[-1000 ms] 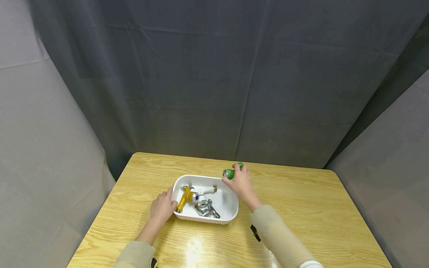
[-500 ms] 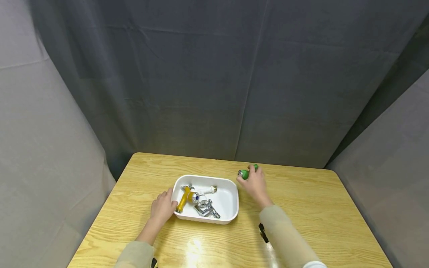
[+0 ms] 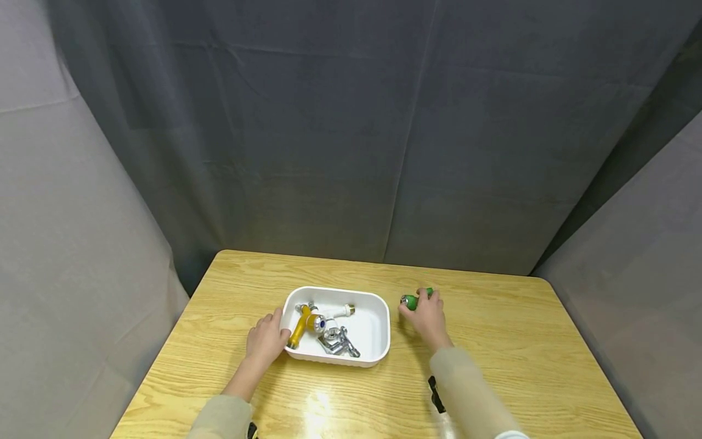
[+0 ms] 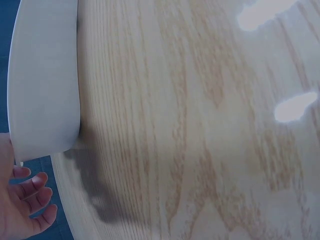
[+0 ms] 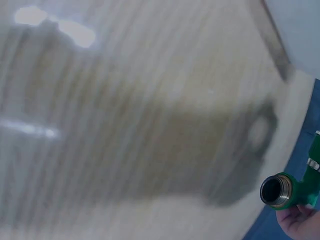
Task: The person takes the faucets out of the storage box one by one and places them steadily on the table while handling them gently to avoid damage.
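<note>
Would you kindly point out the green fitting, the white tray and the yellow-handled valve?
green fitting (image 3: 409, 300), head view, its metal-threaded end.
white tray (image 3: 381, 350), head view, near right rim.
yellow-handled valve (image 3: 299, 329), head view, its yellow handle.

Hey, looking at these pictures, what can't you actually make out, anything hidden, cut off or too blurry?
- Green fitting: in the head view the right hand covers most of it; in the right wrist view the frame edge cuts it off.
- Table: motion blur smears its grain in the right wrist view.
- Left hand: only fingertips show at the left wrist view's corner.
- Metal parts in the white tray: too small in the head view to identify; the tray wall hides them in the left wrist view.
</note>
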`<state>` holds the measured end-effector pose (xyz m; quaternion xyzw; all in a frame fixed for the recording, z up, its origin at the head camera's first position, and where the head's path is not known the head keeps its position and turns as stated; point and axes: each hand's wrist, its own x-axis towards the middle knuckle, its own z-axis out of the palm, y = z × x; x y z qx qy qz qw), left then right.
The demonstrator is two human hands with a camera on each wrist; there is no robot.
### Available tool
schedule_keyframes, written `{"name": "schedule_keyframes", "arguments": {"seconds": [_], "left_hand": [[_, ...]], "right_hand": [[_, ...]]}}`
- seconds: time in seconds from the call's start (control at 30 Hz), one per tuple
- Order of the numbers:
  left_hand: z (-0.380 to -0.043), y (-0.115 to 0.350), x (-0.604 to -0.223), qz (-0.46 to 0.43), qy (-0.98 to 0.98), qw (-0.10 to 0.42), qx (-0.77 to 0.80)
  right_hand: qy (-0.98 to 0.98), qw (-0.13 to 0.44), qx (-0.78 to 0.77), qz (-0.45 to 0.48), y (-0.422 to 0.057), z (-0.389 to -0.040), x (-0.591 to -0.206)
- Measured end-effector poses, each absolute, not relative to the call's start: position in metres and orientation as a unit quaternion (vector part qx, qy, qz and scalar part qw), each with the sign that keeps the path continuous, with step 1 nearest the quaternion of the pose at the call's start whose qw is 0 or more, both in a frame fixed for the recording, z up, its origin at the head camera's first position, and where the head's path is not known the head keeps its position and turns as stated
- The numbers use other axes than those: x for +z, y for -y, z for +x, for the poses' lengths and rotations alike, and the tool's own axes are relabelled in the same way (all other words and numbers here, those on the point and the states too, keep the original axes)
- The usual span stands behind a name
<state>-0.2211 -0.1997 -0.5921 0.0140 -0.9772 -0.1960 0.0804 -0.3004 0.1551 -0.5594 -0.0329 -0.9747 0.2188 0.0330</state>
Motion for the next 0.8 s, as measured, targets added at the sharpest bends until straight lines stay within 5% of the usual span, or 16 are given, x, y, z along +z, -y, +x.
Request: {"name": "schedule_keyframes", "arguments": {"seconds": [0.8], "left_hand": [[-0.221, 0.199, -0.593, 0.016, 0.976, 0.083, -0.202]], "right_hand": [[0.980, -0.006, 0.193, -0.040, -0.159, -0.289, -0.593]]}}
